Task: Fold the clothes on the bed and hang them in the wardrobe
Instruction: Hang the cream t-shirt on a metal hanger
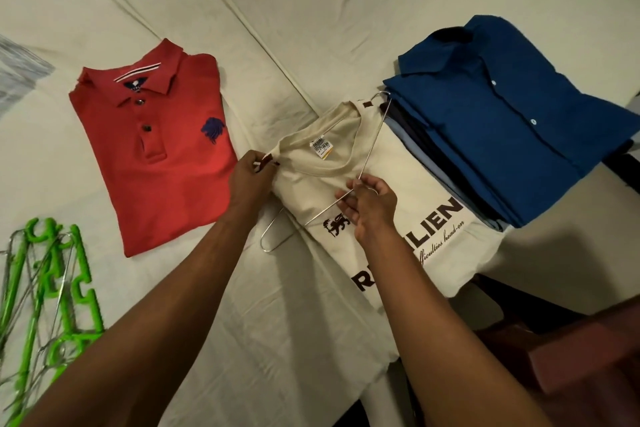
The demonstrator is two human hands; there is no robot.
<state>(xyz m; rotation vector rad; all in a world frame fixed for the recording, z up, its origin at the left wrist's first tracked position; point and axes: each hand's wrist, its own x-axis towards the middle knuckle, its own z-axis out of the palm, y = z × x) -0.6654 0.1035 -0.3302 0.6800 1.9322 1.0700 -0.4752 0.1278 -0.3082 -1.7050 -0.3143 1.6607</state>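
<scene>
A cream T-shirt (398,204) with black lettering lies near the bed's edge, with a thin metal wire hanger (372,152) partly through its neck. My left hand (251,180) pinches the shirt's left shoulder at the collar. My right hand (370,204) grips the hanger's wire on the shirt's chest. The hanger's hook pokes out near the blue stack, and one end (273,239) sticks out below the shirt's left side. A folded red polo (162,149) lies flat to the left. A folded blue button shirt (512,114) tops a stack of folded clothes at the right.
A heap of green plastic and wire hangers (45,305) lies at the lower left on the cream bedsheet (277,10). A grey striped cloth (17,69) shows at the far left. The bed's edge runs along the lower right, with dark floor and something reddish (571,357) beyond.
</scene>
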